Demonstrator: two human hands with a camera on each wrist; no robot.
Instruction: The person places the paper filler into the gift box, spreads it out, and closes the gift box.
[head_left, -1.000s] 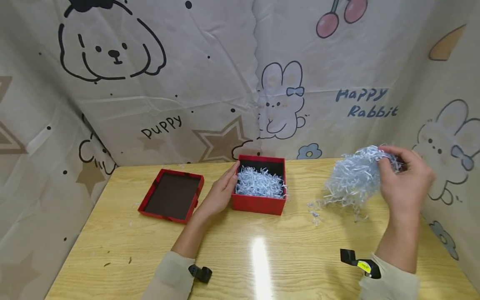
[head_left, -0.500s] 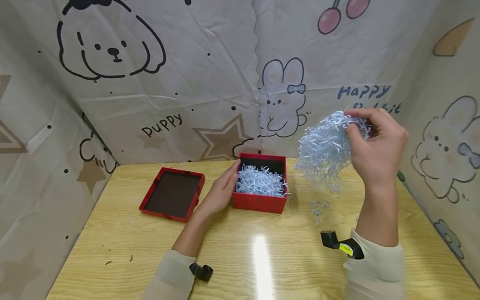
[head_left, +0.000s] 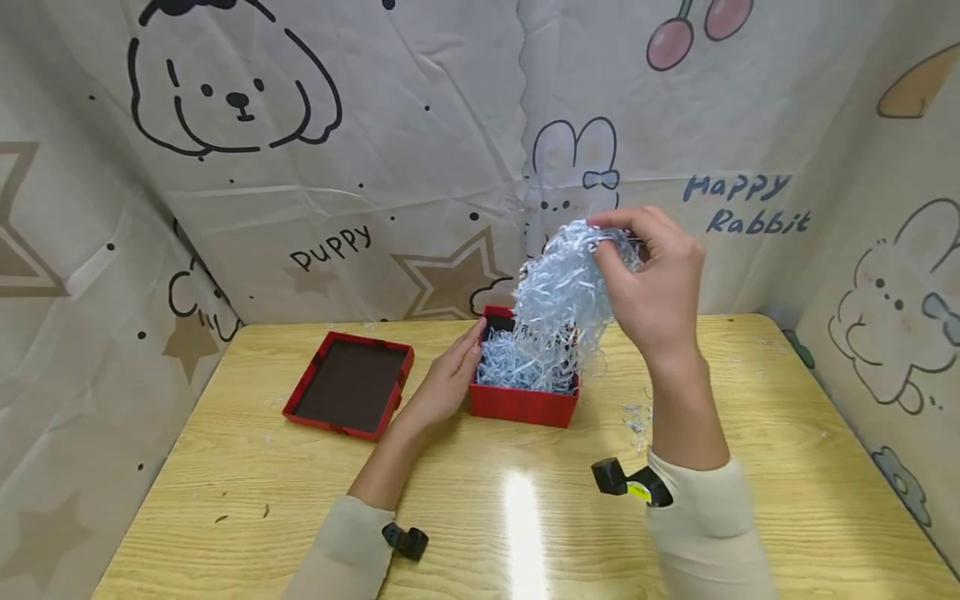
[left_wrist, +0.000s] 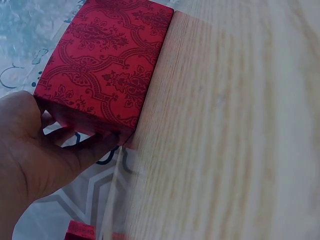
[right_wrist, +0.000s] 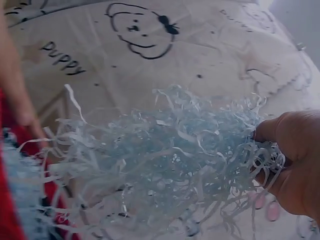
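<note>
A red box [head_left: 525, 407], patterned in the left wrist view, stands on the table partly filled with pale blue shredded paper [head_left: 501, 362]. My left hand [head_left: 444, 385] lies along the box's left wall with its fingers fairly straight, touching it. Above the box's right part, my right hand [head_left: 660, 279] pinches a large loose clump of shredded paper [head_left: 566, 283] between thumb and fingers. Strands of the clump hang down over the box and hide its back right corner. The right wrist view shows the clump [right_wrist: 165, 150] spreading out from the fingertips of my right hand [right_wrist: 295, 160].
A square red box lid [head_left: 348, 387] with a dark inside lies left of the box on the wooden table [head_left: 465, 508]. Some loose shreds [head_left: 637, 417] are scattered to the box's right. A printed cloth [head_left: 420, 183] hangs behind and at the sides.
My right hand has lifted the clump of shredded paper off the table at the right and carried it left, over the box. The left hand has stayed at the box's left wall.
</note>
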